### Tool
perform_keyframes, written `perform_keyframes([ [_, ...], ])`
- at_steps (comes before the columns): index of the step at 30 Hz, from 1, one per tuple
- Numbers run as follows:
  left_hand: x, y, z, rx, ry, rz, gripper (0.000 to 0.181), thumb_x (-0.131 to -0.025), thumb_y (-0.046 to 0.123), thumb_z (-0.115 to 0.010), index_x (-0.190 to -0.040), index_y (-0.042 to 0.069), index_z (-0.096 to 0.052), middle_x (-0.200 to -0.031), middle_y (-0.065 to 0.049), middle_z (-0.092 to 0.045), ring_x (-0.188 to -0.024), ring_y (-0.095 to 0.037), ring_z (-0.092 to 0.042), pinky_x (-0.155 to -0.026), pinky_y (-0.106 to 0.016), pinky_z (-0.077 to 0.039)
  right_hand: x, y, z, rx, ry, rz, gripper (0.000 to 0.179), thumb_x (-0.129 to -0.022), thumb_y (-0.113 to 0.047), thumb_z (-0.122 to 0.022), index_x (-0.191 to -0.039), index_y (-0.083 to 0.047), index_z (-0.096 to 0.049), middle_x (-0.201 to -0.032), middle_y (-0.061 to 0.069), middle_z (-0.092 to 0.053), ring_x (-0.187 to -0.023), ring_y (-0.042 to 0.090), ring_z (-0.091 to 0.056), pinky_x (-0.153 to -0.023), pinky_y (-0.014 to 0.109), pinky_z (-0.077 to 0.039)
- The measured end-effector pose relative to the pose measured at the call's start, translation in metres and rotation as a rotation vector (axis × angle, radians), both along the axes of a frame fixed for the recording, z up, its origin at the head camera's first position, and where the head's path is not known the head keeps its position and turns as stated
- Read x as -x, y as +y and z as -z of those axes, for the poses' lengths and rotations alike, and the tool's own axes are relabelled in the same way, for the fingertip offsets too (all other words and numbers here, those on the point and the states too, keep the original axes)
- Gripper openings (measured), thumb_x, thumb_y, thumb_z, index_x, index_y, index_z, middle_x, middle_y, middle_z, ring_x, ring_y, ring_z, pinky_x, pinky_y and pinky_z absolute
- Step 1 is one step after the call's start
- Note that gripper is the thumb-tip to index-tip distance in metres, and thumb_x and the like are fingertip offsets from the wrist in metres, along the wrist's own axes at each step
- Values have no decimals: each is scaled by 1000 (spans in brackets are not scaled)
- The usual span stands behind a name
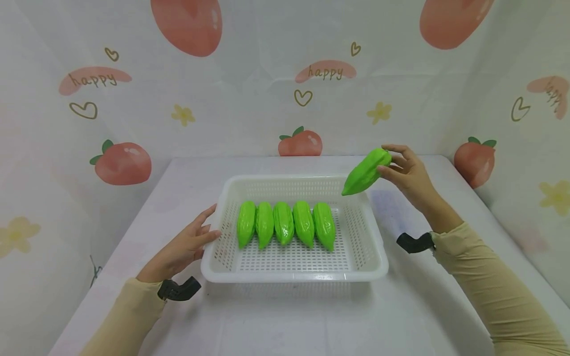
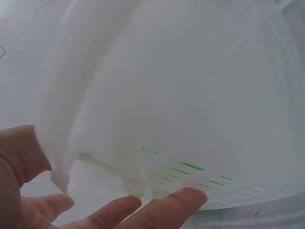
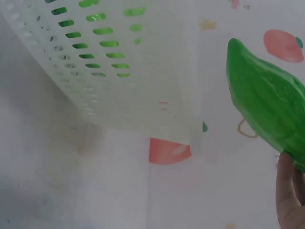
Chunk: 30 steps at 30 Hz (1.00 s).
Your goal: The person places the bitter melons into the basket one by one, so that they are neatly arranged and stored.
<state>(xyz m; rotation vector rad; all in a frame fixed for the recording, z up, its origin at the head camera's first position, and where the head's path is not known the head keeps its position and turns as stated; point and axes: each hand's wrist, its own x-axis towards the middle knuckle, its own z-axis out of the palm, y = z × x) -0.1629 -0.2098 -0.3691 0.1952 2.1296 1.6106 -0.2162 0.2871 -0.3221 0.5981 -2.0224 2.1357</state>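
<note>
My right hand (image 1: 411, 180) pinches a bitter melon (image 1: 366, 172), bright green, ridged and pointed, by its blunt end between thumb and fingers. Its tip slants down and left over the back right corner of a white plastic basket (image 1: 294, 277). In the right wrist view the bitter melon (image 3: 267, 95) shows beside the basket's slotted wall (image 3: 157, 95). Several similar bitter melons (image 1: 283, 223) lie side by side in a row in the basket, tips toward me. My left hand (image 1: 189, 243) grips the basket's left rim; in the left wrist view its fingers (image 2: 162, 210) reach beneath the wall.
The basket is over a table covered with a pale cloth (image 1: 267, 321). A white curtain (image 1: 254, 99) printed with peaches, hearts and flowers hangs behind and at both sides. Black wrist cameras (image 1: 180, 289) sit on both sleeves.
</note>
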Motion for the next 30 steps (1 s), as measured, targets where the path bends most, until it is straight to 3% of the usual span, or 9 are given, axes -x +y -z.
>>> perform_keyframes([
  [6, 0, 0, 0, 0, -2, 0, 81, -98, 25, -57, -156, 32, -1, -147, -25, -39, -111, -31, -62, -87, -49, -54, -1, -4, 0, -33, 5, 14, 47, -91, 8, -59, -131, -16, -55, -111, -3, -63, -97, 7, -66, -86, 16, -51],
  [13, 0, -2, 0, -6, -1, 11, 80, -99, 24, -56, -156, 32, 0, -146, -26, -40, -111, -31, -62, -87, -49, -53, -1, -7, -3, -85, 14, -8, 48, -89, 7, -62, -132, -13, -55, -112, -3, -63, -93, 10, -65, -81, 19, -53],
  [17, 0, -1, 0, 2, -18, -3, 80, -98, 26, -57, -156, 33, -2, -145, -23, -41, -110, -30, -62, -88, -48, -53, 0, -6, -3, -206, 7, 42, 46, -89, 1, -64, -132, -15, -56, -113, -8, -63, -86, 9, -65, -72, 19, -51],
  [21, 0, -1, 0, 4, -11, -2, 80, -98, 26, -57, -156, 33, -2, -145, -24, -41, -110, -30, -62, -87, -49, -53, 0, -6, -3, -309, -30, 72, 48, -89, -2, -66, -134, -16, -55, -115, -10, -62, -67, 9, -62, -60, 21, -50],
  [26, 0, -1, 0, 0, -1, 5, 80, -98, 25, -57, -156, 32, -1, -145, -26, -41, -109, -31, -62, -87, -49, -54, 1, -6, -1, -444, -87, 102, 50, -89, -12, -70, -135, -23, -54, -118, -7, -60, -47, 10, -45, -45, 25, -42],
  [30, 0, -1, 0, -2, -10, -1, 80, -98, 25, -56, -156, 33, -2, -145, -25, -41, -110, -31, -62, -87, -49, -53, 1, -6, 2, -563, -97, 125, 52, -88, -21, -72, -137, -23, -53, -122, 2, -61, -42, 11, -34, -39, 26, -34],
])
